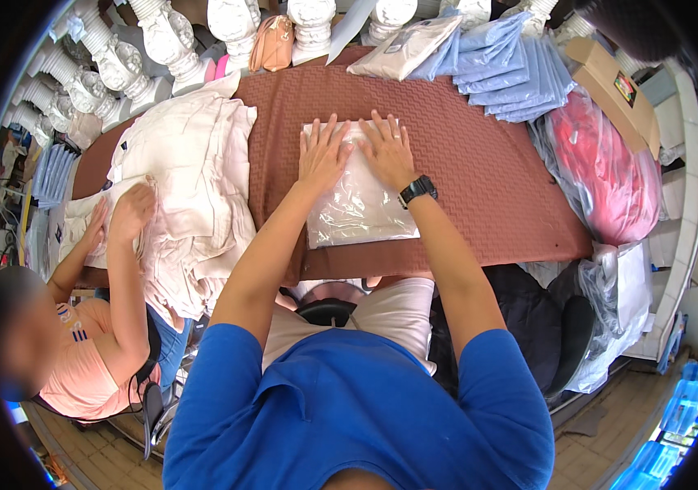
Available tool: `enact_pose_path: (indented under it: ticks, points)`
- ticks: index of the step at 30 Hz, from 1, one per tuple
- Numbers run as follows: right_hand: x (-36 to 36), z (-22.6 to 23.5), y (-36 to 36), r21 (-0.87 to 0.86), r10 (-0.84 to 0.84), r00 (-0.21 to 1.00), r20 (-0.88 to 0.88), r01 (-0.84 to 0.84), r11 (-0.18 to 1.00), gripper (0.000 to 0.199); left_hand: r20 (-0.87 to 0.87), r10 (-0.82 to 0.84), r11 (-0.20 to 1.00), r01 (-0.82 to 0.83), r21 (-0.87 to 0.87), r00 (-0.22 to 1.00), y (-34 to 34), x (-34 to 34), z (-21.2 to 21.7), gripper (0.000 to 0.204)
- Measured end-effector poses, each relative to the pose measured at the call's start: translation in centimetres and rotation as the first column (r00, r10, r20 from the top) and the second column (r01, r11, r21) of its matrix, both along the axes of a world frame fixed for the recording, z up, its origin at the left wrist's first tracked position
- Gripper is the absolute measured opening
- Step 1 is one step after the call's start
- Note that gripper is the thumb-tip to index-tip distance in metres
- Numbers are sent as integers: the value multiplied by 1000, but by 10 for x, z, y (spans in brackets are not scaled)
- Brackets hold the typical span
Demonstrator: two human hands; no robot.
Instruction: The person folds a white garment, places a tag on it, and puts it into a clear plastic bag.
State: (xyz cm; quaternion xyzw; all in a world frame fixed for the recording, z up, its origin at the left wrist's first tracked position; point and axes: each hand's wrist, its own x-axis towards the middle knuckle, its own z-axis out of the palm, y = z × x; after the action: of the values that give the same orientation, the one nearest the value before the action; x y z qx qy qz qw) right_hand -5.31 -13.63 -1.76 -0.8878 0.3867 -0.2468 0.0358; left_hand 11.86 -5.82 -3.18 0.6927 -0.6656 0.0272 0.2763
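Note:
In front of me a folded cream garment in a clear plastic bag point(357, 204) lies flat on the brown textured tablecloth point(463, 180). My left hand point(326, 153) rests with its fingers spread on the upper left part of the bag. Beside it, my right hand point(388, 151) lies flat on the upper right part, with a black watch point(418, 190) on that wrist. Both palms press on the plastic and neither hand grips anything. Light glints off the creased lower half of the bag.
At left, a person point(104, 327) handles cream cloth beside a large pile of cream garments point(185, 155). Blue bagged packets point(520, 77) and a cream packet point(406, 49) lie at the far right. A pink-red plastic bundle point(602, 163) and cardboard box point(610, 90) sit at the right edge. White balusters point(234, 33) line the back.

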Motion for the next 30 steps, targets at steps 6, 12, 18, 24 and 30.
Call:
enact_pose_path:
  ticks: [6,12,18,24,30]
  points:
    - [0,-18,4,103,-21,1000,-18,23,994,55,-8,42,994,-41,104,999,4,2,-18,58]
    - [-1,-20,6,106,-35,999,-11,36,994,54,-27,36,994,-33,108,999,5,1,-21,56]
    - [2,-19,5,148,-38,999,13,35,988,53,-232,11,973,43,226,973,-8,21,-25,54]
    - [-24,1,1,215,-49,943,330,-24,976,57,-301,-4,995,33,91,954,15,39,4,57]
    - [-29,-1,74,22,6,1000,-21,-5,1000,56,-17,-50,996,51,73,999,70,-39,-4,56]
